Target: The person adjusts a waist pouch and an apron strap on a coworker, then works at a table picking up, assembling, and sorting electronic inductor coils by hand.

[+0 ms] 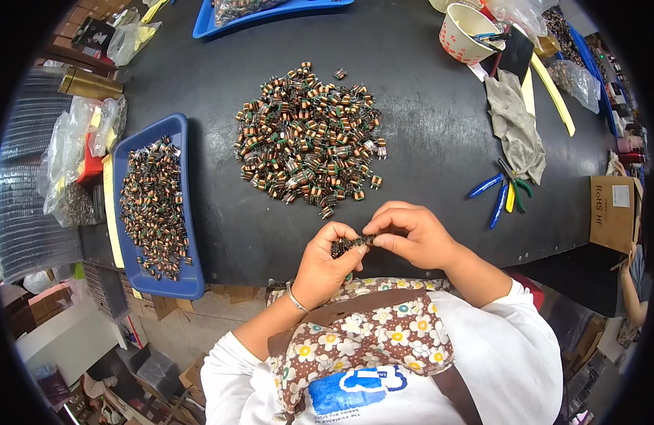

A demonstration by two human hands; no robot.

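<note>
My left hand is closed round several small dark coil parts at the table's front edge. Touching it from the right, my right hand pinches one small part between thumb and forefinger; its details are too small to tell. Just beyond both hands lies a large loose pile of small copper-wound coils, some with green on them. To the left, a blue tray holds many similar coils.
Pliers and cutters with blue, yellow and green handles lie right, below a grey cloth. A patterned paper bowl holds pens. Another blue tray is at the back. A cardboard box and a person's arm are far right.
</note>
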